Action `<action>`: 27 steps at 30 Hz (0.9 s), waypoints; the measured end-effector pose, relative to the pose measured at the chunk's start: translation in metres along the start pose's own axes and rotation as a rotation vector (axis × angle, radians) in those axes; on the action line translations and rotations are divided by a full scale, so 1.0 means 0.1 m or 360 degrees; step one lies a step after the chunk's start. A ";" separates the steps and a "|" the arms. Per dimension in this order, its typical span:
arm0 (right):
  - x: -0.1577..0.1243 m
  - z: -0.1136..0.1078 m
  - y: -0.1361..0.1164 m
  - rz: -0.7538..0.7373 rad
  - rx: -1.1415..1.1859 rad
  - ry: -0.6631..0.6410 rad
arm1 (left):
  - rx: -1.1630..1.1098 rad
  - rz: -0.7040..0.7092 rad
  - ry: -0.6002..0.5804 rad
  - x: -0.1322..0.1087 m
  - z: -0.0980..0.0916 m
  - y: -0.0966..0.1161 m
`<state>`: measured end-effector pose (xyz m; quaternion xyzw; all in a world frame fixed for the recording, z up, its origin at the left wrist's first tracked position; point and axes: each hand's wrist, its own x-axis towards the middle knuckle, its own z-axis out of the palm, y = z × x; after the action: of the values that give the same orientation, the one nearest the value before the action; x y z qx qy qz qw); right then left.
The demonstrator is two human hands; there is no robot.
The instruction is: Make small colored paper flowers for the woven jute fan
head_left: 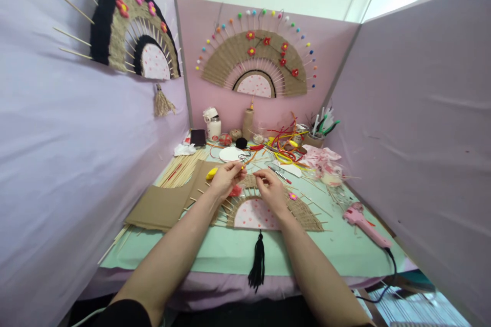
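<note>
One woven fan (256, 213) under left hand (226, 178) and right hand (271, 188); fingers (235, 169) pinched, contents unclear.

Left grip (226, 178), right grip (271, 190): pinched, close together

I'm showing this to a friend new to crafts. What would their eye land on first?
Probably the two finished fans on the booth walls: a black-rimmed fan on the left wall and a jute fan tipped with coloured beads on the back wall. Next, the half-made fan on the table, its black tassel hanging over the edge, with the left hand and right hand pinching something tiny above it.
</note>
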<state>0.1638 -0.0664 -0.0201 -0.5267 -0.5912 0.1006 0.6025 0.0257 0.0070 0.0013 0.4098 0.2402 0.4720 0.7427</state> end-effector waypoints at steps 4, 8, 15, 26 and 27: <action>0.00 0.00 0.02 -0.0013 0.0011 0.0001 | -0.0066 -0.0019 -0.0027 0.01 0.00 0.01; 0.00 0.00 0.03 -0.0027 -0.0005 0.0002 | -0.0060 0.0013 -0.0056 0.01 -0.02 0.01; 0.00 0.00 0.02 -0.0015 -0.0006 0.0007 | -0.0115 -0.0043 -0.0155 -0.01 -0.03 0.05; 0.00 0.01 0.00 0.0002 -0.0030 0.0011 | -0.0037 0.0073 -0.0142 0.00 -0.02 0.03; 0.00 0.01 0.00 0.0003 -0.0029 0.0007 | -0.0046 0.0053 -0.0132 0.00 -0.03 0.03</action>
<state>0.1634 -0.0661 -0.0205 -0.5329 -0.5902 0.0946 0.5989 0.0222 0.0086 0.0023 0.4220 0.1956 0.4703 0.7500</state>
